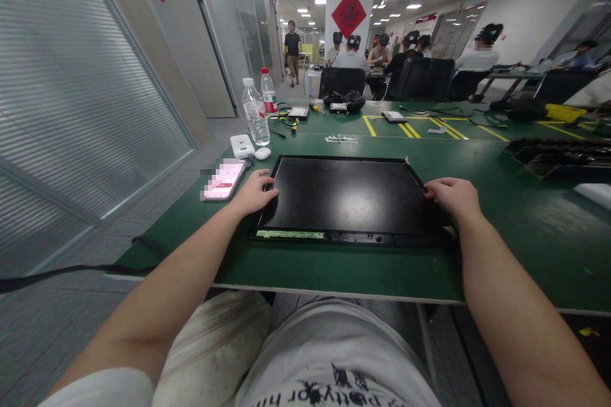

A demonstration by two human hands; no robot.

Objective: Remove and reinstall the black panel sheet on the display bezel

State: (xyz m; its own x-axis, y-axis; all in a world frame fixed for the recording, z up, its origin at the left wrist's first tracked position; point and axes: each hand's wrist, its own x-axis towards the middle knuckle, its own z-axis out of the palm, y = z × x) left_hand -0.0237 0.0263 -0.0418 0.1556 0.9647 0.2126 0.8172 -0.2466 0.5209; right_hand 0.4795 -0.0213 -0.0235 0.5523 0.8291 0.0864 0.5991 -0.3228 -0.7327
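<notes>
two bare hands hold a flat screen (351, 197) by its opposite sides as i look on; it lies face up on a smooth green table (305, 270), right in front of the seated person. the left hand (254, 193) pinches the screen's left edge, thumb laid over the rim; the right hand (456, 198) grips the right edge with bunched fingertips. the screen is a wide rectangle, dark and satiny, with a soft patch of glare, set in a thin black frame. a shiny green strip (290, 234) runs along the left part of its near edge.

just left of the screen sits a phone (224, 179) with its display lit, partly blurred. past the screen's far left corner are a glossy white oval object (263, 153), a boxy white case (242, 146) and two clear plastic bottles (256, 113), one white-capped, one red-capped. beyond the screen's far edge lie slim silvery pieces (341, 138) and, farther off, a flat metal-topped block (394, 116) near stripes of yellow tape (409, 130).
</notes>
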